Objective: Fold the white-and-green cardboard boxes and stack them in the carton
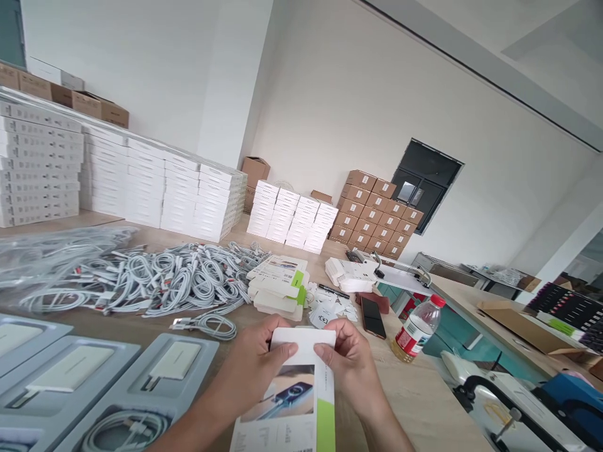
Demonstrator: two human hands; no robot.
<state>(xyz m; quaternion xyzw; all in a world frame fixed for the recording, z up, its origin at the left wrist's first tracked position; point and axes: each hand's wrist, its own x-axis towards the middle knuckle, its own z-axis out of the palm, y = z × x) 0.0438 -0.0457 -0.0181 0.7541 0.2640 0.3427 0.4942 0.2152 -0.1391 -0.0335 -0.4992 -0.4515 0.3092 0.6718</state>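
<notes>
Carton (282, 402): you hold this white printed box with a green stripe low in front of you; its lower edge runs out of view.

Fingers (325, 342): together on both sides, clamped on the carton's white top section.

Left hand (249, 367): grips the carton's left side.

Right hand (348, 370): grips the carton's right side.

Left of carton: grey trays (160, 395) hold white chargers (174, 361), and a coiled cable (125, 430) lies in the nearest tray.

Just beyond carton: a loose cable (207, 326) lies nearest your left hand, with a heap of white cables (160, 282) behind it.

Farther beyond carton: flat cartons (277, 285) sit in a stack, beside a black marker (332, 290) and small white cards (332, 312).

Right of carton: a phone (372, 317) lies on the wooden table (414, 402), near a plastic bottle (417, 329) with a red cap.

Far beyond carton: white boxes (160, 188) and brown cartons (372, 210) stand stacked.
</notes>
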